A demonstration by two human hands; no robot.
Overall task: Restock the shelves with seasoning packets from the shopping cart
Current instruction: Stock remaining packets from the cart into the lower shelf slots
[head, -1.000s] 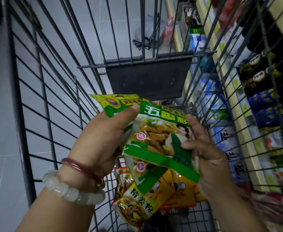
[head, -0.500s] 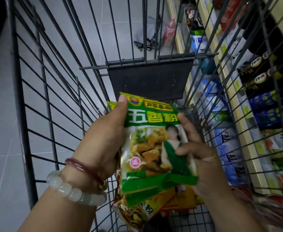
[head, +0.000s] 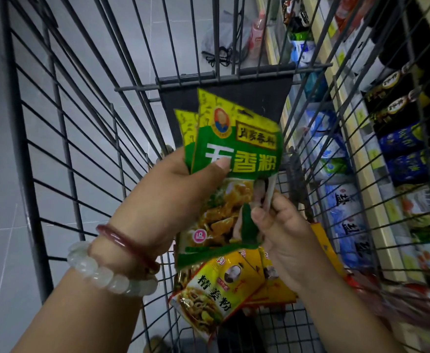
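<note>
Currently, both hands work inside the wire shopping cart (head: 63, 138), above its floor. The left hand (head: 173, 200) grasps a stack of green seasoning packets (head: 237, 154), its thumb pressed on the front face near the green band with large white and yellow characters, the other fingers hidden behind the stack. Two green packets can be counted at the top, where the corner of a second one shows just behind and to the left of the front one; whether more lie in the stack cannot be told. The stack stands roughly upright, tilted slightly to the right.

The right hand (head: 287, 240) pinches the lower right edge of the front green packet between thumb and curled fingers.

Below the hands, yellow seasoning packets (head: 216, 289) lie on the cart floor. At least three are visible: one in front with dark characters and a food picture, and two partly covered behind it, beside the right wrist.

Two bracelets sit on the left wrist: one red bangle (head: 124, 243) nearer the hand and one white beaded bracelet (head: 107, 276) behind it.

To the right, seen through the cart wires, store shelves (head: 361, 154) hold blue and white bags, dark blue packets and dark bottles. Grey floor tiles (head: 2, 225) show to the left of the cart.
</note>
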